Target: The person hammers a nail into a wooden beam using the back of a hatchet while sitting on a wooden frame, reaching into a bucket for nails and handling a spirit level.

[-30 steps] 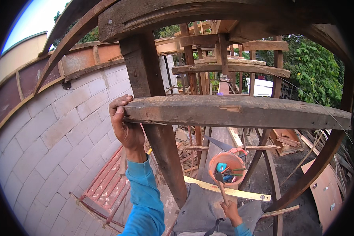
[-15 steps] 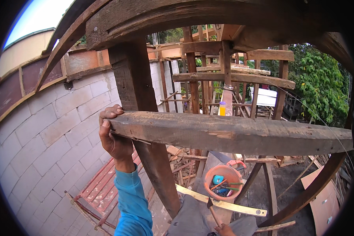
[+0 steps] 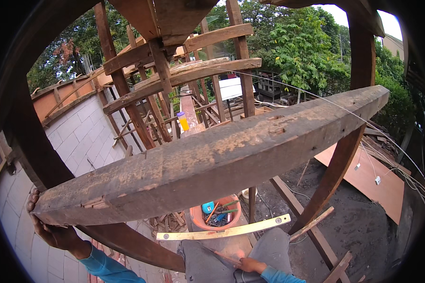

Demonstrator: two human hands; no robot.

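A thick, weathered wooden beam (image 3: 212, 160) crosses in front of me, rising from lower left to upper right. My left hand (image 3: 49, 226) is wrapped round its left end, beside a dark upright post (image 3: 40, 146). Low down, over my grey trousers, my right hand (image 3: 251, 266) is closed on the wooden handle of a hammer (image 3: 225, 258); its head is hard to make out now. Just beyond my knees lies a yellow spirit level (image 3: 241, 229). Behind it stands an orange bucket (image 3: 196, 219) with a blue tape measure (image 3: 208, 207) and other small tools inside.
A plank walkway ahead carries a yellow bottle (image 3: 182, 121) with a purple cap. Timber framing (image 3: 151, 104) stands beyond it. A thin wire (image 3: 311, 94) runs across the beam's right part. Below right lie a brown board (image 3: 349, 174) and dark ground; a block wall (image 3: 75, 137) is left.
My view has swung to the right, so the beam now slants and shows its right end. The left hand keeps its hold on the beam's end; the right still grips the hammer.
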